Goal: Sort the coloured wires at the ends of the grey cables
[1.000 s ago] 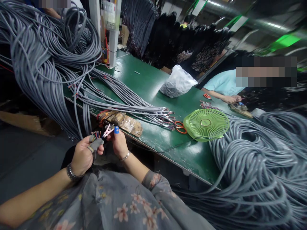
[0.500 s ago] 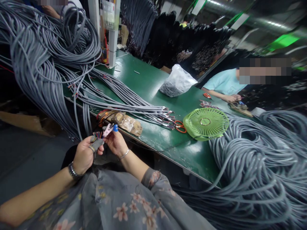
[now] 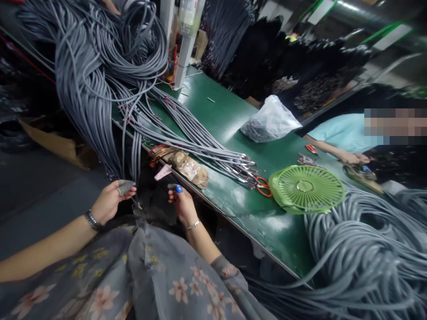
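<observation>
My left hand (image 3: 111,200), with a grey cover on its fingers, is pinched closed below the table edge. What it holds, if anything, is hidden; grey cable strands hang just beyond it. To its right, my right hand (image 3: 185,206) has its fingers closed, with a blue cover on the thumb and a small dark grey tip beside it. I cannot make out anything in its grip. Between and above the hands, a pale pink clip-like piece (image 3: 163,172) sticks out from a wooden block (image 3: 190,169) wrapped in clear tape at the table edge.
Grey cables (image 3: 213,151) lie across the green table (image 3: 230,118), their stripped ends near orange-handled scissors (image 3: 264,186). A green fan (image 3: 305,186), a plastic bag (image 3: 270,119) and a large cable coil (image 3: 360,249) are to the right. A co-worker (image 3: 347,133) sits opposite.
My hands have moved apart, left hand to the left, right hand to the right and down. The coloured wire ends at my left hand are out of sight. The view has shifted left.
</observation>
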The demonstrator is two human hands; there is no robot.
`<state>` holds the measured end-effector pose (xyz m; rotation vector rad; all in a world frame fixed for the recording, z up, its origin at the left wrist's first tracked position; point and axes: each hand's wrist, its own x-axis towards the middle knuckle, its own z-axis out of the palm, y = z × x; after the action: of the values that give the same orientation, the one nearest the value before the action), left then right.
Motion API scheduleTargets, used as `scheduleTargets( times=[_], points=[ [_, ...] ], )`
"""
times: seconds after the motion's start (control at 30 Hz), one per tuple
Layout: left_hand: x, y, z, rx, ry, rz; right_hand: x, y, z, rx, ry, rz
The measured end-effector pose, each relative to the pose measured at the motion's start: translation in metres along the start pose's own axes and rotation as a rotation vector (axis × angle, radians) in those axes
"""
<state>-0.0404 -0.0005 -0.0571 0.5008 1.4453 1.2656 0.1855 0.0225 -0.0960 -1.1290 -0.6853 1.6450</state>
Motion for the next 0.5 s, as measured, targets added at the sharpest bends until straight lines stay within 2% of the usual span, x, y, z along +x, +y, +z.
scheduleTargets(
  times=[0.1,0.3,0.4,0.5],
  points=[
    [-0.002,0.003,-0.010,-0.024,0.075,-0.009,-0.013,-0.003,-0.015,-0.063,0.008,-0.016],
    [-0.009,0.005,-0.022,0.022,0.111,0.042,-0.045,-0.015,-0.044,-0.163,0.054,-0.042],
    [-0.011,-0.001,-0.027,0.080,0.104,0.069,-0.060,-0.020,-0.059,-0.227,0.081,-0.069],
    [-0.010,-0.016,-0.035,0.177,0.051,0.079,-0.074,-0.024,-0.074,-0.295,0.112,-0.126]
  ],
)
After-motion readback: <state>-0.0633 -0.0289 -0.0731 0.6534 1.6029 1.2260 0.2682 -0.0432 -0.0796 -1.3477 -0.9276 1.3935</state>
